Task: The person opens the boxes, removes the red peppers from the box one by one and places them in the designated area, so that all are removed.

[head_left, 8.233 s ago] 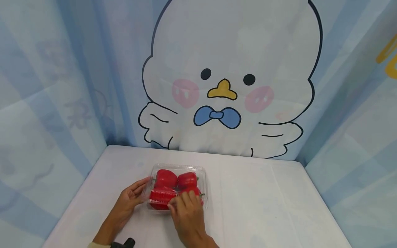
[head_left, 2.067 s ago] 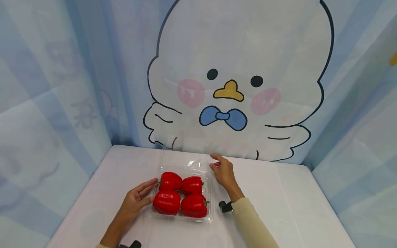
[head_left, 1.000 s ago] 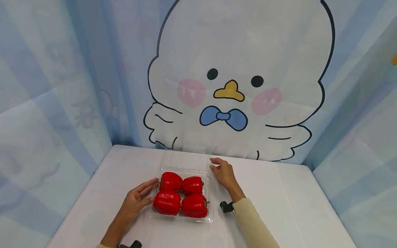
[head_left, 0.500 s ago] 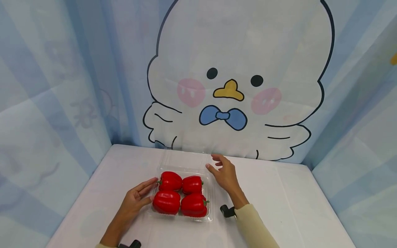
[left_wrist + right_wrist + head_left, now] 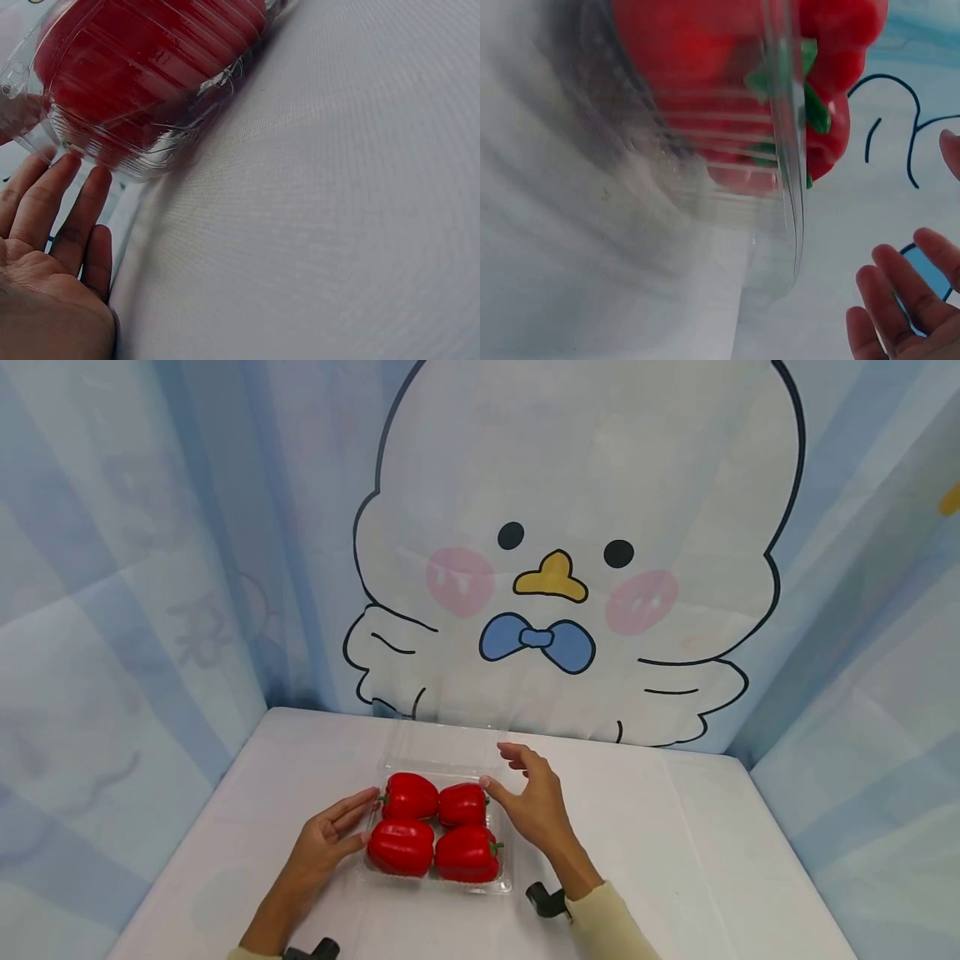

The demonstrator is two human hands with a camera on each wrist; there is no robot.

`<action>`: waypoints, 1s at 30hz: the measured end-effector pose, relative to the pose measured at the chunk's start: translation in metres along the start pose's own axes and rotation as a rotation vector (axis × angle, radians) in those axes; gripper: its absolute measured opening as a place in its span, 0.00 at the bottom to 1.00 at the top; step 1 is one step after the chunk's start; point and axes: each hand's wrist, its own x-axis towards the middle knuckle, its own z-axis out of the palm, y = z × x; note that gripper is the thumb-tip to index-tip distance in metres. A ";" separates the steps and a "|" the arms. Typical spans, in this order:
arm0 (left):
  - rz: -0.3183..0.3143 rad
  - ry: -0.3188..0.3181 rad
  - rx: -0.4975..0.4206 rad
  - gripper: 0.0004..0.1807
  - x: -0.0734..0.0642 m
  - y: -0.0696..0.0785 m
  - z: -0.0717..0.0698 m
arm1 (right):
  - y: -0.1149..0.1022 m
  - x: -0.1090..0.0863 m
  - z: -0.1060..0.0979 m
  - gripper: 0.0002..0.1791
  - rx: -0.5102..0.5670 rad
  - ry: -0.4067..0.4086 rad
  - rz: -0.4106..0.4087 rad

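Left of centre on the white-covered table (image 5: 675,877), between the visible side edges: clear plastic tray (image 5: 495,888), hinged lid (image 5: 442,747) folded back toward the table's far edge. Near row: front-left pepper (image 5: 401,847), front-right pepper (image 5: 467,853). Left hand (image 5: 321,839) beside the tray's left wall, fingers extended and a bit apart, tips touching plastic. Behind: rear-left pepper (image 5: 410,795), rear-right pepper (image 5: 462,804). Right hand (image 5: 534,797) spread by the tray's far right corner, clear of the tray wall in the right wrist view; lid contact, can't tell.

Handling, my read: tray light, thin, walls flex; lift under the rim, both sides. Peppers firm, glossy, probably slippery; grip round the body, not the green stems. Tray holds all four, two rows of two. Beyond the far edge: curtain (image 5: 637,468) with cartoon bird.
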 end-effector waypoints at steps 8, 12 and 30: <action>-0.003 -0.002 0.002 0.44 0.000 -0.001 0.000 | -0.006 -0.024 0.003 0.35 0.018 -0.023 0.009; -0.012 -0.002 -0.003 0.44 0.000 0.000 0.000 | -0.007 -0.035 0.005 0.36 0.023 -0.048 0.020; -0.005 -0.014 -0.006 0.43 -0.001 0.002 -0.001 | -0.012 -0.069 0.019 0.45 -0.066 -0.140 0.004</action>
